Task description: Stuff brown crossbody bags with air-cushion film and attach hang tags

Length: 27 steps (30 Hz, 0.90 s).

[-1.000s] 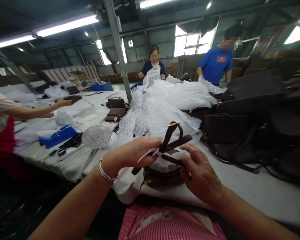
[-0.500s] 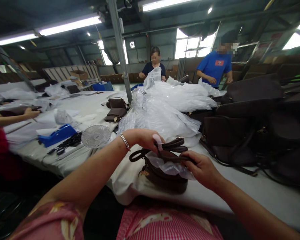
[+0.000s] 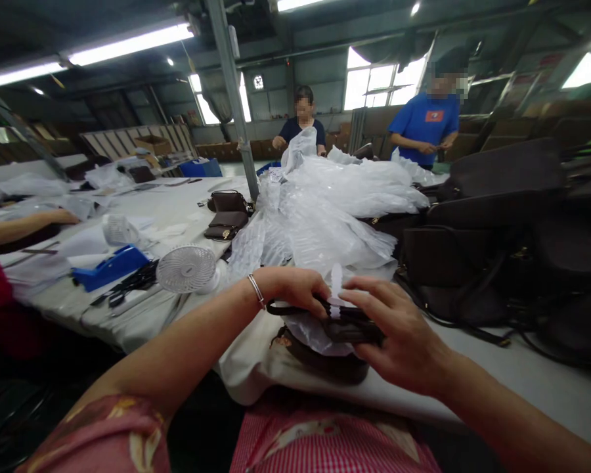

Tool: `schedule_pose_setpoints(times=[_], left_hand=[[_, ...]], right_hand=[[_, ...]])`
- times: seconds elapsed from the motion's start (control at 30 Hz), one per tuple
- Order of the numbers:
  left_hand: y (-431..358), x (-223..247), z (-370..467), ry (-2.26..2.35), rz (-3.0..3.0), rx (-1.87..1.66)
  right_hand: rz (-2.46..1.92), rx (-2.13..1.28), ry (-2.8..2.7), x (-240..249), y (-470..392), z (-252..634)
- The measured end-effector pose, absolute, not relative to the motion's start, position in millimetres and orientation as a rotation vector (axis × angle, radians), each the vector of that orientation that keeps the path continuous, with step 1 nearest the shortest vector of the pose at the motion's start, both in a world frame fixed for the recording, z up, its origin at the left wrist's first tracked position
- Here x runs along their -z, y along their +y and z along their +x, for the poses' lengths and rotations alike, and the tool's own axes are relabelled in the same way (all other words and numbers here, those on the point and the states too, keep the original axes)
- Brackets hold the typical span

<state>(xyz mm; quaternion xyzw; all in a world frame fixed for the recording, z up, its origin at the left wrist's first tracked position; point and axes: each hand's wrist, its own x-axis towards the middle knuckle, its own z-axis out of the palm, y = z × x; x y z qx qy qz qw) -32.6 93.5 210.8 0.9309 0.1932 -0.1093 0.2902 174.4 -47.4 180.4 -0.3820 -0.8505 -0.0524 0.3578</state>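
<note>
A dark brown bag (image 3: 325,361) lies at the table's front edge, with clear plastic (image 3: 318,335) over its top. Above it, my left hand (image 3: 303,289) grips the folded dark strap (image 3: 357,322), its fingers bent round it. A white tie (image 3: 335,289) is wrapped around the strap and its free end points up. My right hand (image 3: 398,328) is at the strap's right side, thumb below and fingers above, index finger near the white tie. Part of the strap is hidden behind the fingers of both hands.
A heap of clear plastic bags (image 3: 325,210) lies beyond my hands, dark bags (image 3: 473,256) are piled right. A white fan (image 3: 187,269) and blue dispenser (image 3: 111,268) stand left. Two people (image 3: 423,125) work across; another person's arm (image 3: 24,226) reaches in at left.
The strap has been drawn together and lowered toward the bag. The white tie now stands upright around it. My right hand has moved up and left, its fingers reaching over the strap.
</note>
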Motion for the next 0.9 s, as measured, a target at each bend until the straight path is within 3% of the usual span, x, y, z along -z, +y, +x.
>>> schedule_pose_setpoints(times=[0.17, 0.43, 0.7, 0.9], left_hand=[[86.0, -198.4, -31.3, 0.344, 2.795, 0.010], [58.9, -182.7, -102.2, 0.460, 2.653, -0.979], [30.0, -120.2, -114.9, 0.722, 2.979, -1.287], [31.7, -113.4, -109.8, 0.469, 2.991, -1.379]], right_hand=[[-1.051, -0.319, -2.285, -186.9, -31.5, 161.2], [-1.356, -0.015, -2.533, -158.9, -18.6, 166.0], [-1.124, 0.236, -2.829, -167.4, -3.9, 134.6], [-1.406, -0.160, -2.703, -170.9, 17.8, 128.9]])
